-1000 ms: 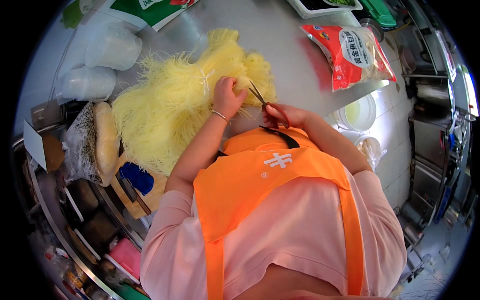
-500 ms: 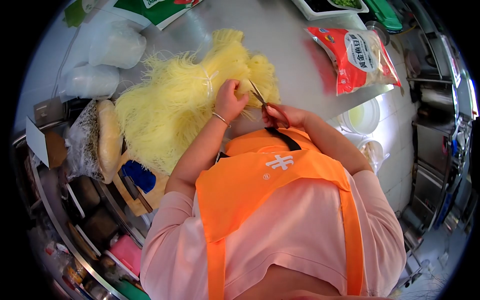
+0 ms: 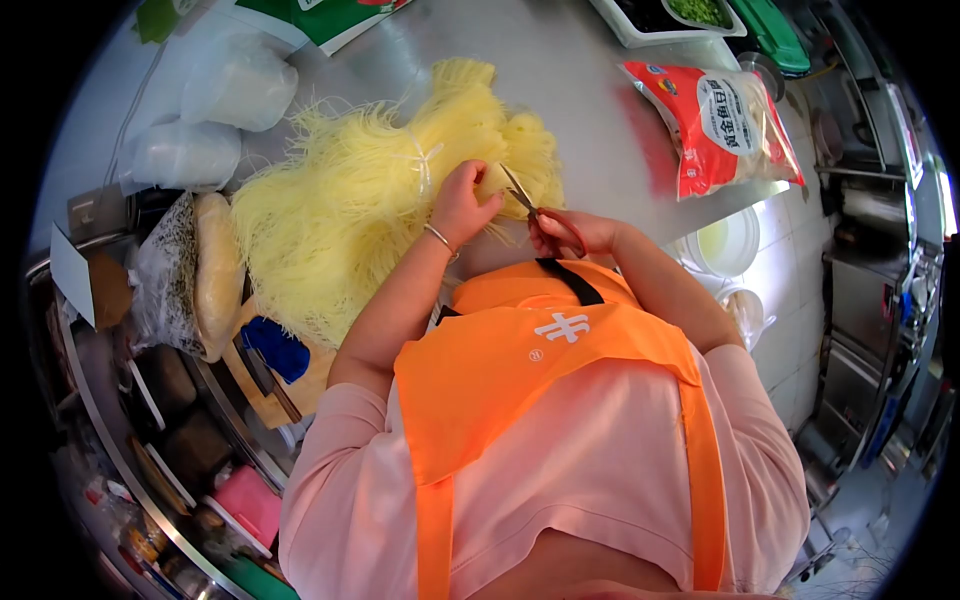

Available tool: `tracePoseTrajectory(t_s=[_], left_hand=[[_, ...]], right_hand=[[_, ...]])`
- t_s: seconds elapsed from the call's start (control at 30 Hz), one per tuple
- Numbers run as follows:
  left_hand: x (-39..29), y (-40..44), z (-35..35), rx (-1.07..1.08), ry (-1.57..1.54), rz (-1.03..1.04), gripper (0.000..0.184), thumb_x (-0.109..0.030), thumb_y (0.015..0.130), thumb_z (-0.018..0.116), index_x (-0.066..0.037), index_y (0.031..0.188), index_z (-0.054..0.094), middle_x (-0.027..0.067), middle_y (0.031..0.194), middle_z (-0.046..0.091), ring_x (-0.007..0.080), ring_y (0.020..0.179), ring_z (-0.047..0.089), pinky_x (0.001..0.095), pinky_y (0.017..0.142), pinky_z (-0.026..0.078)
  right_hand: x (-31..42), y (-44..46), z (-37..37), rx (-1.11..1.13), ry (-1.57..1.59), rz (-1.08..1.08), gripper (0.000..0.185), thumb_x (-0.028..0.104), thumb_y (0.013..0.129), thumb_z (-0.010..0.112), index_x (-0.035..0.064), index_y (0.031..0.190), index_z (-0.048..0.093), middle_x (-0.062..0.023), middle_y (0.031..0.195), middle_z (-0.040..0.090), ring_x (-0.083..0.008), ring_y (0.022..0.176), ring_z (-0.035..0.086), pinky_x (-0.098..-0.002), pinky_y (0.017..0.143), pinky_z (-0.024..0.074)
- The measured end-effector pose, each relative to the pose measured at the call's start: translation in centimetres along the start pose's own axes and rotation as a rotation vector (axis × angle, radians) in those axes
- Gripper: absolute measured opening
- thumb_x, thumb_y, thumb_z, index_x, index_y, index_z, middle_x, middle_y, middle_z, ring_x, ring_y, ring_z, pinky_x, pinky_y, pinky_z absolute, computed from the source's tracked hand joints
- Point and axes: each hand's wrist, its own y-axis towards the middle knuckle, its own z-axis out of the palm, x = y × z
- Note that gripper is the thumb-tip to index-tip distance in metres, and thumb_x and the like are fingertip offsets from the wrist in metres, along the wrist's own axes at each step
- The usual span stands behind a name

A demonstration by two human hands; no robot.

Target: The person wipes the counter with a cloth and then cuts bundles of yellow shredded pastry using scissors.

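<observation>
A large heap of thin yellow noodle strands (image 3: 330,215) lies on the metal table in front of me, with a pale tie (image 3: 424,160) around it. At the heap's near right edge, my left hand (image 3: 466,205) is closed with thumb and fingers together on a folded end of the strands. My right hand (image 3: 578,232) grips scissors (image 3: 522,192) by their red handles. Their blades point up and left, slightly apart, beside the strands at my left fingertips. Whether the blades touch any strand or the tie, I cannot tell.
A red and white food bag (image 3: 715,125) lies at the table's right. Clear plastic containers (image 3: 240,85) stand at the left, near filled plastic bags (image 3: 215,275). A tray with chopped greens (image 3: 700,10) is at the back right; a white bucket (image 3: 725,242) stands below the right edge.
The view has shifted slightly, so the table items appear a little displaced. Both hands keep nearly the same pose, with the scissors still beside the strands.
</observation>
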Motion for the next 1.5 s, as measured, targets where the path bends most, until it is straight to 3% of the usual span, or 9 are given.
tracePoseTrajectory(t_s=[0.27, 0.37, 0.43, 0.47, 0.53, 0.67, 0.93, 1.23, 1.5], left_hand=[[1.0, -0.3, 0.4, -0.022, -0.115, -0.051, 0.044, -0.019, 0.07, 0.072, 0.001, 0.104, 0.053, 0.0174, 0.094, 0.059, 0.0332, 0.088, 0.058, 0.0378, 0.08, 0.047], [2.1, -0.5, 0.8, -0.01, -0.074, -0.065, 0.044, -0.019, 0.071, 0.072, 0.002, 0.106, 0.055, 0.0174, 0.096, 0.059, 0.0345, 0.089, 0.058, 0.0373, 0.081, 0.047], [2.2, -0.8, 0.8, 0.013, -0.141, -0.138, 0.04, -0.016, 0.078, 0.07, 0.002, 0.11, 0.056, 0.0136, 0.099, 0.059, 0.025, 0.095, 0.055, 0.0318, 0.086, 0.044], [2.2, -0.8, 1.0, 0.011, -0.141, -0.138, 0.04, -0.016, 0.078, 0.07, 0.002, 0.11, 0.056, 0.0136, 0.099, 0.059, 0.025, 0.095, 0.055, 0.0318, 0.086, 0.044], [1.9, -0.8, 1.3, -0.156, -0.005, -0.007, 0.037, -0.019, 0.073, 0.07, 0.002, 0.102, 0.059, 0.0179, 0.097, 0.06, 0.0349, 0.095, 0.056, 0.0375, 0.084, 0.046], [2.1, -0.8, 1.4, -0.164, 0.136, 0.123, 0.035, -0.019, 0.075, 0.069, 0.002, 0.101, 0.06, 0.0183, 0.096, 0.061, 0.0351, 0.094, 0.055, 0.0397, 0.083, 0.045], [2.0, -1.1, 1.5, -0.059, 0.193, 0.104, 0.027, -0.015, 0.077, 0.065, 0.001, 0.097, 0.057, 0.0186, 0.092, 0.061, 0.0389, 0.088, 0.056, 0.0458, 0.077, 0.043], [2.1, -1.7, 2.0, -0.086, 0.316, 0.166, 0.036, -0.012, 0.077, 0.062, 0.0, 0.109, 0.05, 0.017, 0.094, 0.059, 0.0347, 0.092, 0.055, 0.0451, 0.084, 0.037], [2.3, -2.2, 1.6, -0.003, 0.32, 0.186, 0.044, -0.004, 0.072, 0.061, 0.002, 0.114, 0.049, 0.0198, 0.097, 0.057, 0.0386, 0.094, 0.052, 0.0461, 0.085, 0.038]], right_hand=[[-0.5, 0.8, 1.3, 0.003, -0.007, -0.116, 0.057, 0.061, 0.088, 0.049, 0.0074, 0.107, 0.047, -0.0022, 0.093, 0.048, -0.0133, 0.084, 0.049, -0.0281, 0.077, 0.0457], [0.4, 1.2, 2.3, -0.026, 0.07, -0.148, 0.051, 0.057, 0.094, 0.042, 0.0074, 0.099, 0.049, -0.0017, 0.088, 0.05, -0.0113, 0.076, 0.048, -0.0264, 0.072, 0.0458], [0.7, 1.6, 2.4, -0.023, 0.002, -0.171, 0.055, 0.061, 0.093, 0.04, 0.0071, 0.097, 0.05, -0.0023, 0.085, 0.051, -0.0122, 0.072, 0.049, -0.0267, 0.069, 0.0455], [0.7, 1.7, 2.5, -0.021, 0.0, -0.171, 0.055, 0.061, 0.093, 0.04, 0.0071, 0.097, 0.05, -0.0023, 0.085, 0.051, -0.0122, 0.072, 0.049, -0.0267, 0.069, 0.0455], [0.8, 1.8, 2.7, -0.004, 0.155, -0.135, 0.058, 0.064, 0.092, 0.038, 0.007, 0.094, 0.051, -0.0031, 0.081, 0.052, -0.0131, 0.07, 0.05, -0.0265, 0.066, 0.0447], [1.2, 1.7, 3.0, -0.011, 0.169, -0.111, 0.063, 0.068, 0.09, 0.035, 0.0071, 0.096, 0.051, -0.0037, 0.082, 0.051, -0.0139, 0.07, 0.05, -0.0265, 0.064, 0.0424], [1.2, 1.9, 5.4, -0.205, 0.153, -0.138, 0.062, 0.062, 0.094, 0.03, 0.0061, 0.076, 0.051, -0.0055, 0.057, 0.049, -0.015, 0.048, 0.046, -0.0272, 0.048, 0.0383], [1.2, 1.8, 5.6, -0.17, 0.113, -0.135, 0.061, 0.058, 0.096, 0.032, 0.0061, 0.07, 0.05, -0.0047, 0.055, 0.049, -0.0149, 0.045, 0.046, -0.0262, 0.045, 0.0375], [0.2, 2.6, 5.4, -0.196, 0.177, -0.108, 0.063, 0.062, 0.094, 0.032, 0.0057, 0.071, 0.05, -0.0055, 0.056, 0.05, -0.0159, 0.046, 0.048, -0.0269, 0.045, 0.0397]])
